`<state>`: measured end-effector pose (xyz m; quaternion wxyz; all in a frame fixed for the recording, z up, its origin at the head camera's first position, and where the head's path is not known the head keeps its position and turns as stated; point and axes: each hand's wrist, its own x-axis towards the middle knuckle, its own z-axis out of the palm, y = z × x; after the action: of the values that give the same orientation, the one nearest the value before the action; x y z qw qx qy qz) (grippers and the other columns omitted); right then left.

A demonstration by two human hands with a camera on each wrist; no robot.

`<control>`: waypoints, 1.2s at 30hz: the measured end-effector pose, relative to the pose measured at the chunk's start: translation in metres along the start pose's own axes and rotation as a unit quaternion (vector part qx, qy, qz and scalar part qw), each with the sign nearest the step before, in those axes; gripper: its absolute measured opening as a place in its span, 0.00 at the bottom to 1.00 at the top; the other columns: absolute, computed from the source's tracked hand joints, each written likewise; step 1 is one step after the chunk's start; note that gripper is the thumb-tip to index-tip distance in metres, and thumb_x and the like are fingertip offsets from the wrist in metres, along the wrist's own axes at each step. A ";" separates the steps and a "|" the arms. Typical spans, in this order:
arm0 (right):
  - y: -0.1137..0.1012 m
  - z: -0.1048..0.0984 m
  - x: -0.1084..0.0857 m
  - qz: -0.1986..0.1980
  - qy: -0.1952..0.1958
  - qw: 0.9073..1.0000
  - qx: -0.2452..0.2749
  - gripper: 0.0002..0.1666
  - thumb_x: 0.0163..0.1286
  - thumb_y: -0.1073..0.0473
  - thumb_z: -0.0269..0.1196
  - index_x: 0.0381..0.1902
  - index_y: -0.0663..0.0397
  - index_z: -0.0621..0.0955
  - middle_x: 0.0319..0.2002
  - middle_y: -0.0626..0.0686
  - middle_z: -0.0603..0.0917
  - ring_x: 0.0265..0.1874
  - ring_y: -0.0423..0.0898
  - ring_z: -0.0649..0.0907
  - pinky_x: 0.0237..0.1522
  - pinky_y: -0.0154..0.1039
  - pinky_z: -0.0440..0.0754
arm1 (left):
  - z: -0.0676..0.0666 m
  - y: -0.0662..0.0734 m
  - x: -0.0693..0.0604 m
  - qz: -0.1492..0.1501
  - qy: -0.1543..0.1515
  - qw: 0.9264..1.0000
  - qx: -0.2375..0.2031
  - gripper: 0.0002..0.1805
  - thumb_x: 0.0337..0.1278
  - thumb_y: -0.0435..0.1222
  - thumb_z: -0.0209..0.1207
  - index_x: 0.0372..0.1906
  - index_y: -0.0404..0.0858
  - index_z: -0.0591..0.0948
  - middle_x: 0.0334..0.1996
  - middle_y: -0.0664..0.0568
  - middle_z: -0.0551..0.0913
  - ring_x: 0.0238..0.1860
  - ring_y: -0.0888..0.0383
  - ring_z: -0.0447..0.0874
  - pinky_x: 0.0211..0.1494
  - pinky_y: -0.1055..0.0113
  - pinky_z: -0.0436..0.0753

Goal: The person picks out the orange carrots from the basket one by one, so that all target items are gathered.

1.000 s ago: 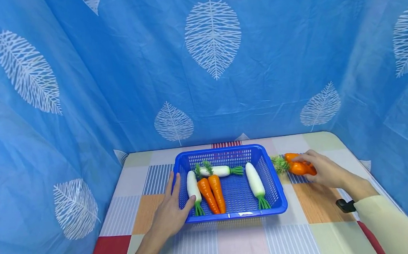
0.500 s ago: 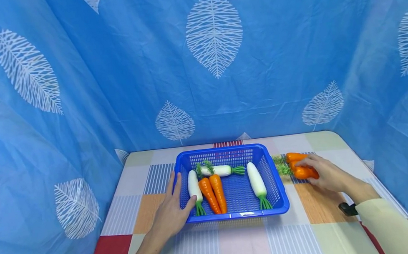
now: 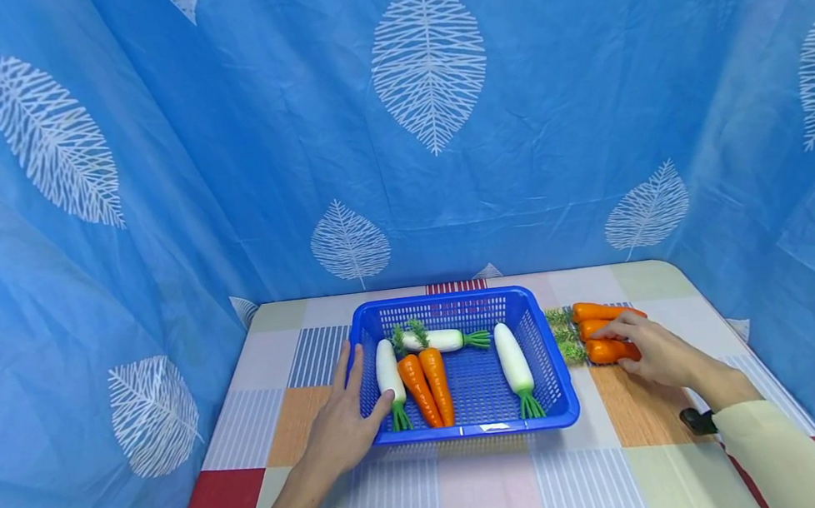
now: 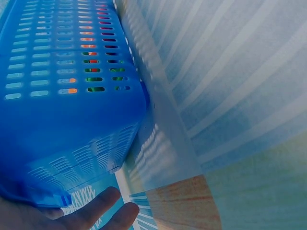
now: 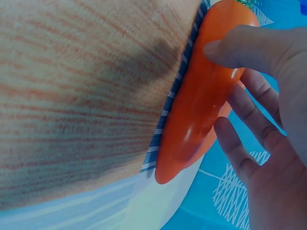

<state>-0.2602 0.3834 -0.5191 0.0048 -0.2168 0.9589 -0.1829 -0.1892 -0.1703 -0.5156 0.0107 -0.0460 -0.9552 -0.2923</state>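
My left hand (image 3: 340,425) lies at the left rim of a blue plastic basket (image 3: 473,430), fingers spread along its edge. Inside are two orange carrots (image 3: 434,385) lying side by side. Three white radishes (image 3: 513,359) with green stalks lie around them. To the right of the basket, three carrots lie in a row on the cloth, leafy tops toward the basket. My right hand (image 3: 648,348) pinches the nearest carrot (image 5: 201,105), its thumb on one side and fingers on the other. The middle carrot (image 3: 591,329) is partly hidden by that hand; the far carrot (image 3: 598,311) lies just beyond.
A patchwork cloth (image 3: 487,488) covers the table, with bare cloth in front of the basket. Blue curtains (image 3: 251,138) with white leaf prints hang close behind and on both sides. A dark wrist device (image 3: 697,421) sits on the right wrist.
The carrots on the right, bunched together a second ago, now lie apart in a row. My right hand has shifted slightly, with the near carrot moving toward me. The left hand keeps its place.
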 end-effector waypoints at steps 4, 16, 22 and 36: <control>-0.002 -0.001 0.001 0.000 0.002 1.000 -0.004 0.33 0.65 0.74 0.83 0.67 0.54 0.90 0.66 0.66 0.86 0.68 0.73 0.85 0.71 0.76 0.86 | 0.000 0.000 0.000 0.001 0.001 1.000 0.001 0.54 0.86 0.60 0.63 0.99 0.45 0.50 1.00 0.42 0.42 0.88 0.25 0.71 0.69 0.28 0.92; -0.041 -0.017 0.011 -0.014 0.055 0.998 0.012 0.25 0.78 0.65 0.77 0.70 0.52 0.89 0.61 0.63 0.87 0.56 0.62 0.89 0.59 0.70 0.94 | -0.001 0.000 0.000 0.003 0.005 1.000 0.003 0.53 0.87 0.59 0.63 0.99 0.45 0.50 1.00 0.40 0.42 0.89 0.25 0.70 0.71 0.27 0.90; -0.073 -0.023 0.023 -0.008 0.089 0.995 0.042 0.21 0.81 0.63 0.75 0.69 0.56 0.90 0.59 0.63 0.89 0.56 0.65 0.92 0.60 0.71 0.94 | 0.000 0.000 0.000 0.002 0.005 1.000 0.001 0.53 0.87 0.59 0.62 0.99 0.45 0.50 1.00 0.41 0.42 0.89 0.25 0.70 0.72 0.27 0.90; -0.155 -0.033 0.061 0.000 0.026 0.998 0.060 0.26 0.86 0.55 0.72 0.76 0.55 0.85 0.69 0.64 0.88 0.63 0.64 0.90 0.63 0.67 0.94 | -0.001 -0.002 -0.001 0.005 -0.001 1.000 0.005 0.54 0.87 0.60 0.62 0.99 0.45 0.49 1.00 0.42 0.40 0.87 0.25 0.73 0.67 0.31 0.94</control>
<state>-0.2545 0.2396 -0.4297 -0.0072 -0.2110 0.9462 -0.2453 -0.1888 -0.1722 -0.5156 0.0118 -0.0510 -0.9563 -0.2878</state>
